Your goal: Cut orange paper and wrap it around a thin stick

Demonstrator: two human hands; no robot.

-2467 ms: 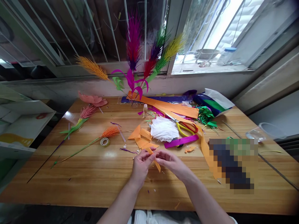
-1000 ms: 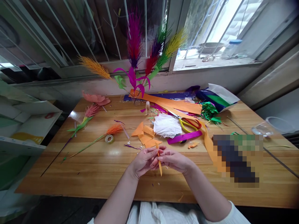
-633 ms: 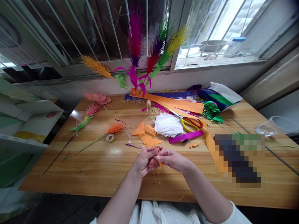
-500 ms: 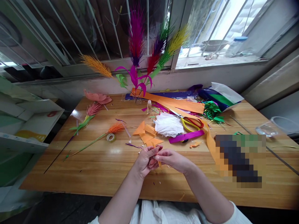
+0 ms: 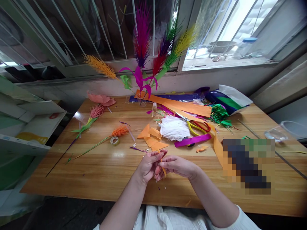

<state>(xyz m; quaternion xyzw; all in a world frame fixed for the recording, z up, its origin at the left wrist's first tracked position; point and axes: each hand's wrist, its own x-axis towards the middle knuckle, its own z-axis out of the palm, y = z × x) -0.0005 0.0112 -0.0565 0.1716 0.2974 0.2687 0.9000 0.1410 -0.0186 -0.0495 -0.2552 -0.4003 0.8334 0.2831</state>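
A narrow strip of orange crepe paper (image 5: 164, 171) is pinched between my two hands near the table's front. My left hand (image 5: 150, 163) grips its upper part with thumb and fingers. Against it, my right hand (image 5: 174, 165) pinches the strip lower down, and a short end hangs below the fingers. Just beyond my hands lie several cut orange paper pieces (image 5: 151, 135). A white cloth-like wad (image 5: 174, 128) and scissors with yellow and red handles (image 5: 198, 127) rest behind to the right, beside a magenta strip (image 5: 193, 140).
Bristly paper stems stand at the back, one magenta (image 5: 142, 35). On the left lie a pink flower (image 5: 102, 99), an orange-tufted stem (image 5: 120, 131) and a tape roll (image 5: 114, 140). A small clear bottle (image 5: 154, 110) stands mid-table. A long orange strip (image 5: 217, 145) trails right.
The lower end of the orange strip now slants further right below my right fingers. My hands stay together in nearly the same spot, and the view has shifted slightly.
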